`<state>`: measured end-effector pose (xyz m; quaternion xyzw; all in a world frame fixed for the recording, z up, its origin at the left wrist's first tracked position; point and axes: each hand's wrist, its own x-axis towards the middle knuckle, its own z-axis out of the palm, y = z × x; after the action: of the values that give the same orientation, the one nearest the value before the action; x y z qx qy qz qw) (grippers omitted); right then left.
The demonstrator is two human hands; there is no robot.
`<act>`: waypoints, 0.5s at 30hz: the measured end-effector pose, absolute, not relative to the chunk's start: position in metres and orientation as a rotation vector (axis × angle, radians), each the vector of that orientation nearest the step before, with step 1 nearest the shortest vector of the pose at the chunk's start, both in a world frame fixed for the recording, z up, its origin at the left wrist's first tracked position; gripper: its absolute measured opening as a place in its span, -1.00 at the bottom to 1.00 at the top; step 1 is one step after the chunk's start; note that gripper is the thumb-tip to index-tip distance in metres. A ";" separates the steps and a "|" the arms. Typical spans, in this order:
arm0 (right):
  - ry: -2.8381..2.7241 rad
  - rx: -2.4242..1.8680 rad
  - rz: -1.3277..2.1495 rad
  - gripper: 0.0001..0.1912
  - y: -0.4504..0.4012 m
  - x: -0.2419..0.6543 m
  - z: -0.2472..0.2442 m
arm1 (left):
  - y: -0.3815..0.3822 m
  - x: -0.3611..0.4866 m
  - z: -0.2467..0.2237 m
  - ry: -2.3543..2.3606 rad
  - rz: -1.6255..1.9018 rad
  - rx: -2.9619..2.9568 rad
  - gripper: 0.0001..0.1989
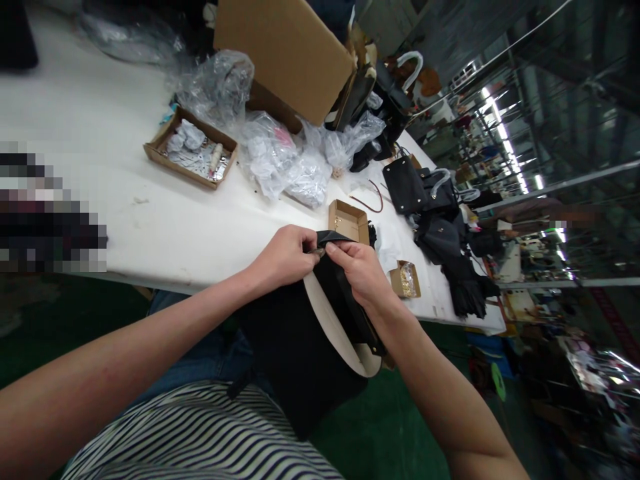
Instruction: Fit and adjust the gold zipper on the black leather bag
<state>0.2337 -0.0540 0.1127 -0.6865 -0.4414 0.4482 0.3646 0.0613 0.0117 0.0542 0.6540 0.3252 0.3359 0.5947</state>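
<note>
A black bag [300, 347] with a pale lining [325, 317] rests tilted on my lap, its mouth facing right. My left hand [293, 257] is closed on the upper edge of the bag, with a small dull piece at its fingertips that is too small to name. Close beside it, my right hand [357, 267] pinches the same black edge between thumb and fingers. The inner side of the bag below my right hand is partly hidden by that hand and forearm.
On the white table [125, 220] lie an open box of small parts [193, 150], plastic-wrapped bundles [285, 160], two little cartons [347, 220] [406, 279] and a big cardboard box [285, 53]. Black bags [405, 183] crowd the right end. A blurred-out person is at left.
</note>
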 end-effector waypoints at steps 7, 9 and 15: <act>-1.203 -1.732 1.237 -0.56 -0.057 0.236 0.121 | 0.005 0.044 0.052 0.702 0.838 1.713 -0.86; -1.193 -1.726 1.267 -0.57 -0.059 0.237 0.124 | -0.001 0.042 0.054 0.721 0.882 1.783 -0.89; -0.966 -1.705 1.440 -0.48 -0.063 0.244 0.131 | -0.008 0.038 0.052 0.690 0.953 2.080 -0.87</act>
<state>0.2435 -0.0631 0.1312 -0.6574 -0.3726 0.5552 0.3476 0.0385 -0.0082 0.0517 0.8095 0.2685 0.3711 0.3672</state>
